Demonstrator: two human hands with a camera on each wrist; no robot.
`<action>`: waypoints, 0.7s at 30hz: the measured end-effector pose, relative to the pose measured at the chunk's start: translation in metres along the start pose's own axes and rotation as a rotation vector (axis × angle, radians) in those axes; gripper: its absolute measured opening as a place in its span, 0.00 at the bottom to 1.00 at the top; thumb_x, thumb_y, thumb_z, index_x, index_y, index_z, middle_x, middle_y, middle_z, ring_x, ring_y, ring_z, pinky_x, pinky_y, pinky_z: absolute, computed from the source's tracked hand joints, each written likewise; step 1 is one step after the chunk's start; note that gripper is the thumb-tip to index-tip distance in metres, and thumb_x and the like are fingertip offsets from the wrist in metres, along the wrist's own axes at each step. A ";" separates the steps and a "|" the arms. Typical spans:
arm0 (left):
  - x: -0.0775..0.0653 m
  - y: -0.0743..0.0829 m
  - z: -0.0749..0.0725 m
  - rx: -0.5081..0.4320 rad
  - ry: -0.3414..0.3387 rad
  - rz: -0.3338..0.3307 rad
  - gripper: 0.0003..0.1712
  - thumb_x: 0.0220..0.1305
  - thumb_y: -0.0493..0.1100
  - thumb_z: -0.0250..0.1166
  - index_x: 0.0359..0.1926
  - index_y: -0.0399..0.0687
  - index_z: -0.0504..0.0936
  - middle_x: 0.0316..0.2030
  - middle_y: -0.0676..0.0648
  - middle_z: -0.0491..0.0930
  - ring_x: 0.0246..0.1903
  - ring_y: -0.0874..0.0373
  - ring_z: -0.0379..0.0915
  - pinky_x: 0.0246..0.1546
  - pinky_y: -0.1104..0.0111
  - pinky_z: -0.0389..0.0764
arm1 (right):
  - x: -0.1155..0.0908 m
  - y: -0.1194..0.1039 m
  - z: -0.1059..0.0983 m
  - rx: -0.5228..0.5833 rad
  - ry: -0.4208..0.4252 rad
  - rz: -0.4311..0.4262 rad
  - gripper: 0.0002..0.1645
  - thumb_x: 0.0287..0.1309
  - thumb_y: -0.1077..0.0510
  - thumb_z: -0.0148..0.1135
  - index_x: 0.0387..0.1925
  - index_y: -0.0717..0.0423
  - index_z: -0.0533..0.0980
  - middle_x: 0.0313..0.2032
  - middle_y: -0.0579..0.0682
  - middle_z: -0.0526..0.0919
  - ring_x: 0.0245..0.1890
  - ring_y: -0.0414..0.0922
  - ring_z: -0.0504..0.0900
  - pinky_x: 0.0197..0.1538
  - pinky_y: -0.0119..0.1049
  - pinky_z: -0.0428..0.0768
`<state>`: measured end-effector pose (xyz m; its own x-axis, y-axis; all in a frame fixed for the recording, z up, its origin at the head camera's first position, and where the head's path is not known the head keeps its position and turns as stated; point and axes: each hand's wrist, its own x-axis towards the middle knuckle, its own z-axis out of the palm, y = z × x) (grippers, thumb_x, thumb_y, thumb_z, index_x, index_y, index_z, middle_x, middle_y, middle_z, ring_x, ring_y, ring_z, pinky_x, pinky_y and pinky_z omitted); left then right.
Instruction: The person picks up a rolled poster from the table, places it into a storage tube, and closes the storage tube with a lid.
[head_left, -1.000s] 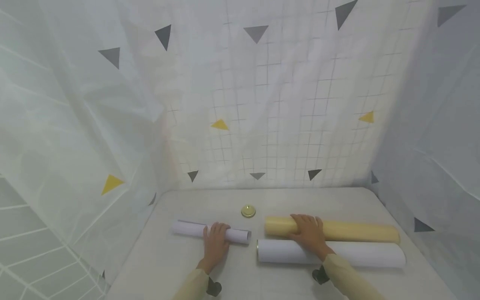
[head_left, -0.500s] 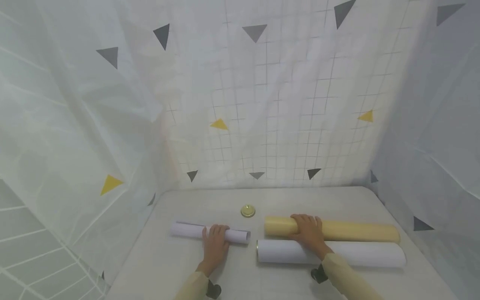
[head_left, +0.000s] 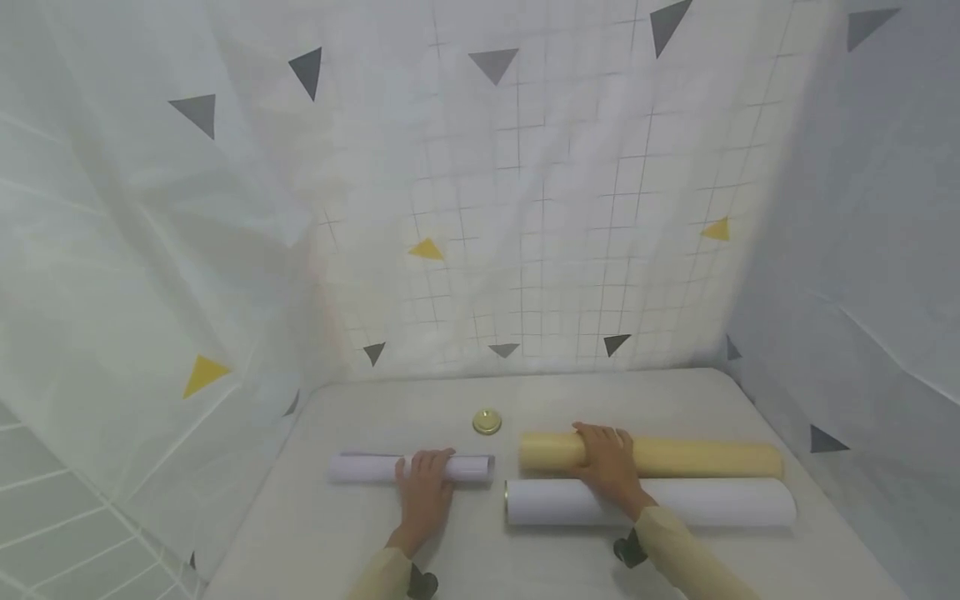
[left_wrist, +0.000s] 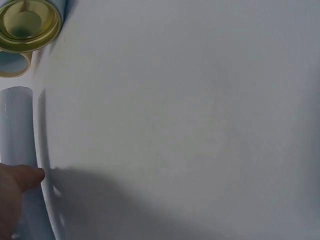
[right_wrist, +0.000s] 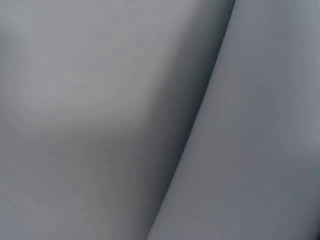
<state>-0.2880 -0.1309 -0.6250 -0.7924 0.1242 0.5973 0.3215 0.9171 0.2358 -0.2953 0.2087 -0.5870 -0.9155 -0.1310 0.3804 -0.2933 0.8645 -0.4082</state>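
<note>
My left hand (head_left: 424, 493) grips a rolled white paper sheet (head_left: 362, 468) from above, near its middle, as it lies on the table. In the left wrist view the same roll (left_wrist: 18, 122) runs up the left edge, with one fingertip (left_wrist: 31, 177) against its side. My right hand (head_left: 609, 463) lies over a yellow tube (head_left: 701, 458), its fingers bent over the far side. Its forearm crosses a thick white tube (head_left: 723, 502), which lies along the near side of the yellow one. The right wrist view shows only a blurred pale curved surface beside the table.
A round gold lid (head_left: 487, 421) lies behind the gap between roll and tubes. The white tube's gold-coloured end (left_wrist: 25, 24) shows at upper left in the left wrist view. White sheeting with triangles (head_left: 495, 192) hangs behind and on both sides of the white table (head_left: 412, 408).
The paper roll has turned slightly under my left hand and lies nearly level across the table. My right hand keeps its place on the yellow tube. The head view has shifted a little.
</note>
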 end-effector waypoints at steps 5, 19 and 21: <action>0.007 0.009 0.005 0.021 -0.034 -0.011 0.29 0.52 0.41 0.74 0.57 0.60 0.81 0.49 0.47 0.85 0.53 0.47 0.76 0.62 0.34 0.63 | -0.003 -0.003 -0.004 -0.008 0.056 -0.021 0.41 0.41 0.50 0.80 0.60 0.56 0.77 0.58 0.58 0.84 0.61 0.60 0.77 0.66 0.64 0.62; 0.022 0.039 0.009 -0.026 -0.167 -0.086 0.28 0.57 0.43 0.72 0.60 0.63 0.80 0.54 0.47 0.83 0.60 0.46 0.74 0.66 0.29 0.59 | -0.007 -0.004 -0.002 -0.031 0.062 0.003 0.43 0.40 0.49 0.83 0.61 0.51 0.77 0.60 0.56 0.82 0.63 0.59 0.75 0.69 0.61 0.61; 0.024 0.043 0.007 -0.041 -0.175 -0.088 0.28 0.57 0.43 0.72 0.60 0.62 0.80 0.54 0.47 0.83 0.59 0.45 0.74 0.66 0.28 0.59 | -0.006 -0.004 -0.002 -0.039 0.055 0.004 0.44 0.40 0.48 0.83 0.61 0.50 0.77 0.60 0.55 0.82 0.63 0.58 0.75 0.69 0.61 0.60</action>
<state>-0.2966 -0.0860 -0.6058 -0.8955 0.1113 0.4310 0.2646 0.9117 0.3144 -0.2879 0.2071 -0.5867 -0.8999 -0.1017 0.4240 -0.2778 0.8832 -0.3779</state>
